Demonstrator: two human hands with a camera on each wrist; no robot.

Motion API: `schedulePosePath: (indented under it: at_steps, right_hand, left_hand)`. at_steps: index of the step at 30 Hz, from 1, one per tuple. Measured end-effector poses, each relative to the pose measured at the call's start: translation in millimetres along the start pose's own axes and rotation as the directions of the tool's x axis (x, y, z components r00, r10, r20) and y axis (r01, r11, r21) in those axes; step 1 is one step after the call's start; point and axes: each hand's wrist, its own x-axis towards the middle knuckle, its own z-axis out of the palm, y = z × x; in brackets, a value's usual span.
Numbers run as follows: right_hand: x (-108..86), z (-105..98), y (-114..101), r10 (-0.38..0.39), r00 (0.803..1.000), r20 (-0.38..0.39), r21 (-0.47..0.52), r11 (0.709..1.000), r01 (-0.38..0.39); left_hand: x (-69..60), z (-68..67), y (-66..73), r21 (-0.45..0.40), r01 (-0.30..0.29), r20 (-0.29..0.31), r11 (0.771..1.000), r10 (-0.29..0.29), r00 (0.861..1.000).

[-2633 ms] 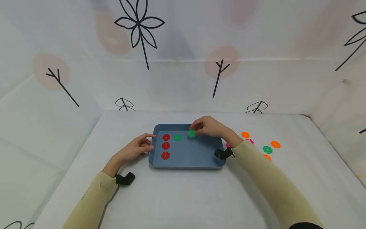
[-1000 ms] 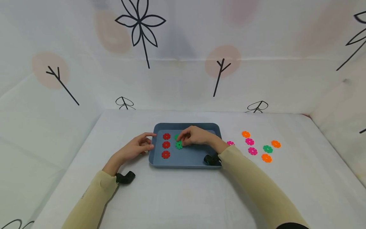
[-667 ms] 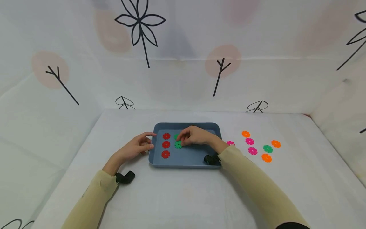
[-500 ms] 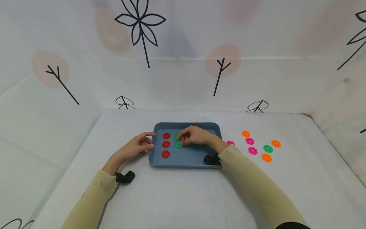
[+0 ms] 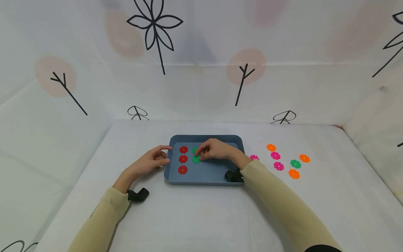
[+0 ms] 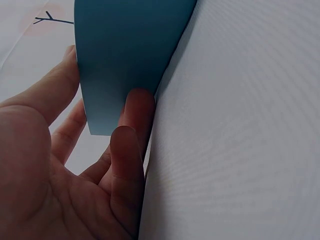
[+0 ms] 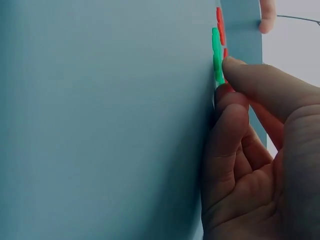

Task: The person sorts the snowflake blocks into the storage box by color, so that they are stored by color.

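A blue-grey tray (image 5: 214,176) carries a column of three red flower-shaped pieces (image 5: 183,159) at its left. Beside them are two green pieces, the upper one (image 5: 194,150) partly covered by fingers. My right hand (image 5: 217,149) pinches the edge of the lower green piece (image 5: 196,160), which looks flat on the tray. In the right wrist view, thumb and forefinger of the right hand (image 7: 255,150) meet at the green piece (image 7: 218,57). My left hand (image 5: 146,163) grips the tray's left rim; the left wrist view shows this hand (image 6: 65,165) with fingers around the tray wall (image 6: 120,65).
On the white cloth right of the tray lie orange pieces (image 5: 294,174), pink pieces (image 5: 278,166) and one green piece (image 5: 295,164). One pink piece (image 5: 254,157) is close to the tray's right edge, near the right sleeve. A patterned white cloth (image 5: 195,91) stands behind.
Since the earliest frame, my right hand has brought a green piece left and nearer, below the other green one. The piece has since settled flatter. My left hand has stayed at the rim.
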Motion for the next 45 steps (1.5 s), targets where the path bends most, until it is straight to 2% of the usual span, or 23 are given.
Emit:
schedulePosePath:
  at_steps: [5, 6, 9, 20, 30, 34, 38, 41, 45]
  right_hand:
    - [1.9, -0.7, 0.3, 0.002, 1.0, 0.004, -0.014, 1.0, -0.002]
    - [2.3, -0.9, 0.9, 0.002, 1.0, 0.007, -0.017, 1.0, -0.002]
    - [2.4, -1.0, 0.6, 0.005, 1.0, 0.01, -0.017, 1.0, -0.004]
    - [2.8, -4.1, -5.0, -0.017, 0.999, 0.027, 0.017, 1.0, 0.017]
    - [-10.1, -19.4, -11.7, -0.019, 1.0, -0.003, 0.014, 1.0, 0.019]
    - [-22.3, -31.8, -11.3, -0.022, 0.999, -0.033, -0.016, 1.0, 0.022]
    - [-44.5, -49.1, -7.7, 0.013, 0.994, -0.109, -0.057, 0.998, -0.019]
    - [-68.1, -62.9, -2.4, 0.051, 0.982, -0.18, -0.067, 0.996, -0.064]
    - [-104.9, -80.0, 9.2, 0.105, 0.955, -0.277, -0.065, 0.99, -0.128]
  left_hand:
    - [-0.5, -0.9, 2.2, 0.017, 0.0, -0.003, 1.0, 0.001, 1.0]
    - [1.3, -1.2, -1.5, 0.022, 0.002, -0.005, 1.0, -0.001, 1.0]
    - [1.9, -1.8, -1.5, 0.029, 0.01, -0.005, 1.0, -0.01, 1.0]
    - [0.2, -3.7, -4.7, 0.001, 0.009, -0.008, 1.0, -0.009, 1.0]
    - [0.0, -2.7, -5.8, -0.022, -0.001, 0.005, 1.0, 0.001, 1.0]
    - [0.5, -2.0, -6.3, -0.031, -0.004, 0.006, 1.0, 0.005, 1.0]
    - [2.0, 0.0, -6.5, -0.028, -0.003, 0.005, 1.0, 0.004, 1.0]
    - [2.8, 1.2, -5.5, -0.019, 0.002, 0.005, 1.0, -0.002, 1.0]
    - [1.7, 0.5, -3.5, -0.015, 0.003, 0.001, 1.0, -0.003, 1.0]
